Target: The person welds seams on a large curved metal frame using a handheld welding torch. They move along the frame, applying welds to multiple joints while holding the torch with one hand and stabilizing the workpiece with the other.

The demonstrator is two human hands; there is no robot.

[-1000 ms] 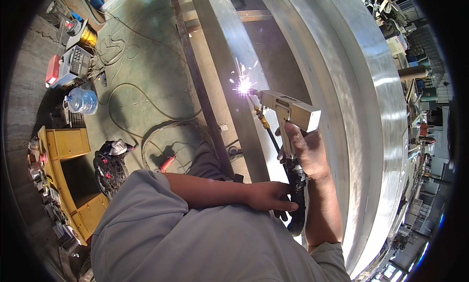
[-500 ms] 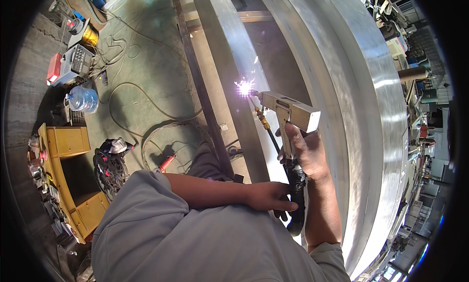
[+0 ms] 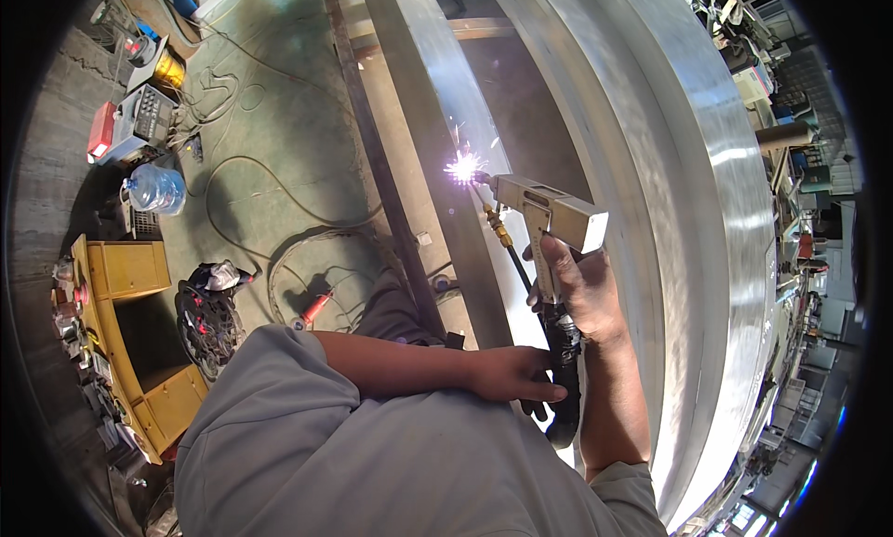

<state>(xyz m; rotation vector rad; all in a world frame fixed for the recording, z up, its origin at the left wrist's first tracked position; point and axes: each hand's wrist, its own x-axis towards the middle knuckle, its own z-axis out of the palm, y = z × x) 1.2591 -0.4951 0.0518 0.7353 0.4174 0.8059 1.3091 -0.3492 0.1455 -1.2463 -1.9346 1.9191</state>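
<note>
My right hand (image 3: 590, 291) is wrapped around the grip of a silver, boxy welding gun (image 3: 551, 210), thumb along its back. At the gun's nozzle, a bright violet-white spark burst (image 3: 464, 168) flares on a long shiny metal beam (image 3: 454, 86). A thin feed tube with a brass fitting (image 3: 500, 225) runs up beside the nozzle. Below the grip hangs a thick black-wrapped cable (image 3: 566, 370). My left hand (image 3: 513, 377) lies across in front of my body, its fingers closed on that cable; some fingertips are hidden behind it.
Large curved metal sections (image 3: 642, 165) rise on the right. A dark rail (image 3: 386, 165) runs left of the beam. On the green floor lie a looped hose (image 3: 219, 198) and a red-handled tool (image 3: 317, 306). Farther left stand a yellow wooden cabinet (image 3: 130, 272) and a blue water jug (image 3: 156, 190).
The spark burst and gun tip have shifted very slightly left, and the spray's shape differs. Both hands keep their hold.
</note>
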